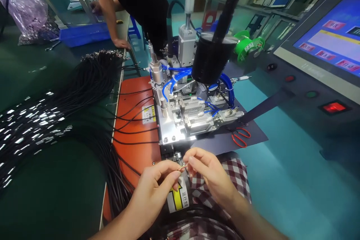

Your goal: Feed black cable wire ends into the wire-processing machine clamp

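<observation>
My left hand (161,182) is closed in a pinch on a thin wire end (182,167). Its tip looks reddish and pale, too small to make out well. Close against it, the fingertips of my right hand (205,168) are also pinched together at the same wire end. Both hands hover just in front of a metal machine (197,116) with blue air tubes. Below my fingers shows a label with a yellow arrow (177,198). Several black cables (135,131) run across the orange base plate (132,90) to the machine's left side.
A big bundle of black cables (92,71) covers much of the dark table at left. Red-handled scissors (241,137) lie right of the machine. A black cylinder (213,58) hangs over it. At right stands a screen panel (332,45). A person (137,0) stands behind the table.
</observation>
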`<state>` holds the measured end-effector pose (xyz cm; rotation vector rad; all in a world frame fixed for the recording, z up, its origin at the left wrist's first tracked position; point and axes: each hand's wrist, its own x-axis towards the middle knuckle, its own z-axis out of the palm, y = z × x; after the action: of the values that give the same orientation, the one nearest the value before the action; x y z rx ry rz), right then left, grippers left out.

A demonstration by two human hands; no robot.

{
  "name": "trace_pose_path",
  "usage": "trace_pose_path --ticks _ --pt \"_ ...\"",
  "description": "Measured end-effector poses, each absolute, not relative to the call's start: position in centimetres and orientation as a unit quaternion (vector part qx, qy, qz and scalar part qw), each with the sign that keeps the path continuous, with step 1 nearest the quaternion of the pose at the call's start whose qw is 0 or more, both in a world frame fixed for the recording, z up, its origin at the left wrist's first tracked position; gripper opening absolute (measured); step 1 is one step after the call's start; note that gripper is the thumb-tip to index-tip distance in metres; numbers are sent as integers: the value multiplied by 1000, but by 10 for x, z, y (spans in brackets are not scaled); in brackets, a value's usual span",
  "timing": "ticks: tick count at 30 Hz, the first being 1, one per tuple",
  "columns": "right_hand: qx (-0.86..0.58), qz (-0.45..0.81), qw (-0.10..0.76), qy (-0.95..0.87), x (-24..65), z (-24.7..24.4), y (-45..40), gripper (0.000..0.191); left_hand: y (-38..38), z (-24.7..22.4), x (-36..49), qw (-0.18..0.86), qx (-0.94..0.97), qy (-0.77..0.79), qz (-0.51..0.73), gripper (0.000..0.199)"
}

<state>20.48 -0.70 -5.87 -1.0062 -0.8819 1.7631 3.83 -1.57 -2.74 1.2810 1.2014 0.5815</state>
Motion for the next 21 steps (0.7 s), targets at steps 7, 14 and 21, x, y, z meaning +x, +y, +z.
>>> trace_pose_path --ticks 7,14,21 --pt "-336 765 381 -395 210 -55 6 15 -16 -21 38 558 609 508 245 23" --pt "-359 750 435 -346 197 -55 1 21 -13 -18 37 566 608 502 241 24" --pt "-406 728 470 -289 199 -53 -8 24 -14 -19 38 596 561 521 241 20"
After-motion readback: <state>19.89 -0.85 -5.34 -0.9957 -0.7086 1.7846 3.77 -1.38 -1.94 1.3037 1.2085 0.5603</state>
